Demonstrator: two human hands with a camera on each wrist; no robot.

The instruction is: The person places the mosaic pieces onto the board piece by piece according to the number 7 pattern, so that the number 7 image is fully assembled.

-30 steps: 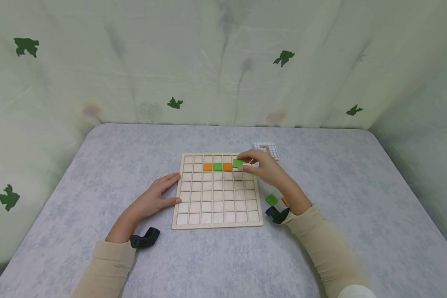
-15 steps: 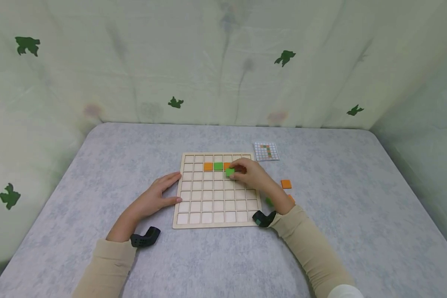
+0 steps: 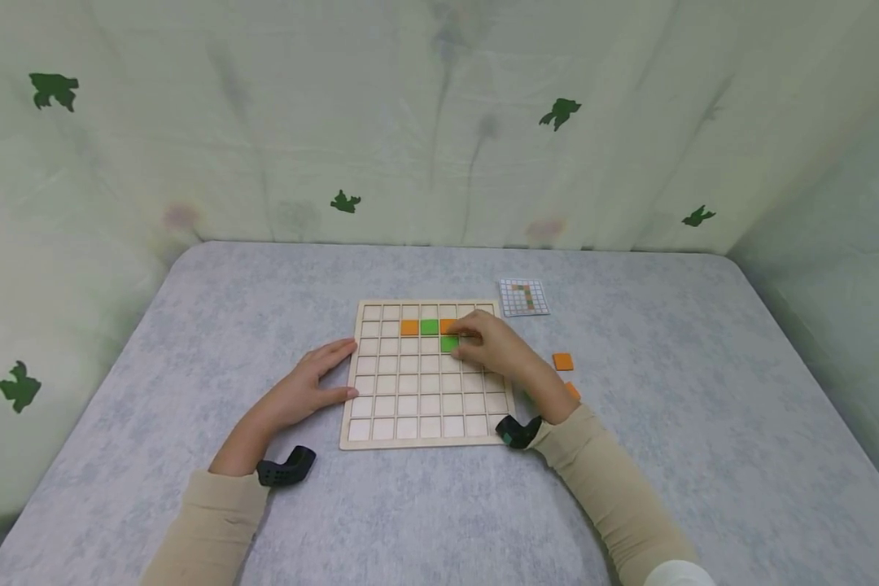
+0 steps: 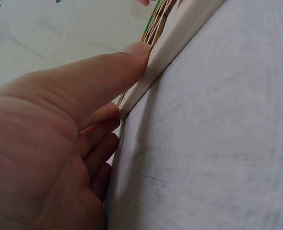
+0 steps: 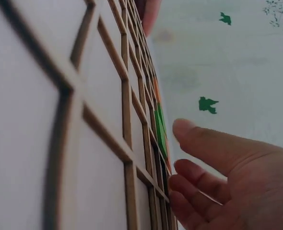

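A wooden grid board (image 3: pixel 388 447) lies on the table. In its second row from the back sit an orange tile (image 3: pixel 408 327), a green tile (image 3: pixel 429 327) and another orange tile (image 3: pixel 446 325), partly covered by fingers. Just below that last one, a second green tile (image 3: pixel 449 344) lies in its cell. My right hand (image 3: pixel 494 346) hovers at this tile's right side, thumb and fingers parted and holding nothing; the right wrist view shows the gap beside the green tile (image 5: pixel 160 129). With fingers extended, my left hand (image 3: pixel 309 389) rests against the board's left edge, thumb (image 4: pixel 136 50) touching the rim.
Behind the board's right corner lies a small printed grid card (image 3: pixel 524 298). To the right are a loose orange tile (image 3: pixel 562 361) and another orange tile (image 3: pixel 573 391), partly hidden by the forearm. A patterned curtain (image 3: pixel 410 122) stands behind the table.
My right hand has carried the green tile left and nearer to me, set it in the cell below the orange one, and loosened its pinch. The left hand stays at the board's edge.
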